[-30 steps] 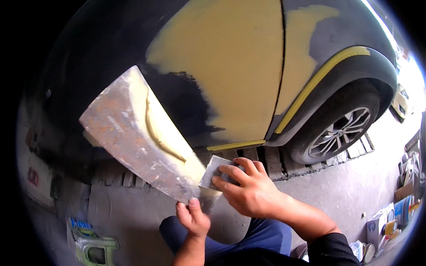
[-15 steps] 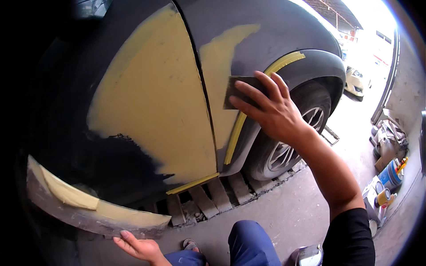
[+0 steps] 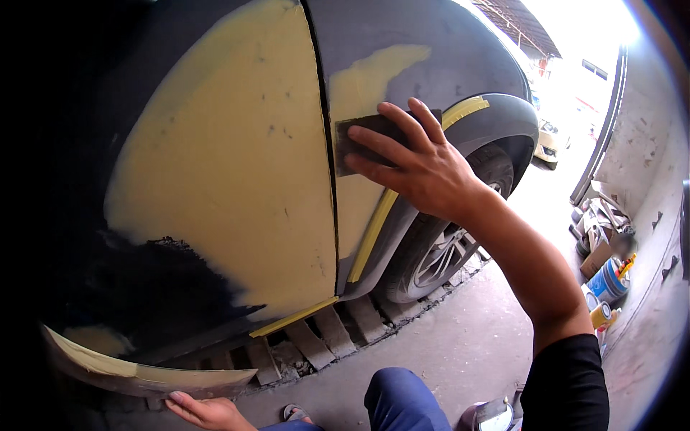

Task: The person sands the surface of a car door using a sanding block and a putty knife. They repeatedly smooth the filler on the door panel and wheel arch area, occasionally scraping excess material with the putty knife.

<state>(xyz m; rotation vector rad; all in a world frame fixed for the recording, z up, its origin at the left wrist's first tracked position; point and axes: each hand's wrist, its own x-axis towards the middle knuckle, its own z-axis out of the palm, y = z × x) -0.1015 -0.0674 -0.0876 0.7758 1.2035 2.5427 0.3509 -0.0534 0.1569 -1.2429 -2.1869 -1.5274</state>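
Moved left to the black panel gap (image 3: 335,215), a dark rectangular spreader (image 3: 377,126) is gripped over yellow filler (image 3: 356,195) by the right hand (image 3: 435,172); a filler-smeared curved board (image 3: 144,375) is held by the left hand (image 3: 205,411).

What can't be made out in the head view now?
All in head view:
- Scraper: part behind the right hand.
- Wheel: part behind the right forearm.
- Board: underside turned away.
- Left hand: forearm cut off by lower edge.
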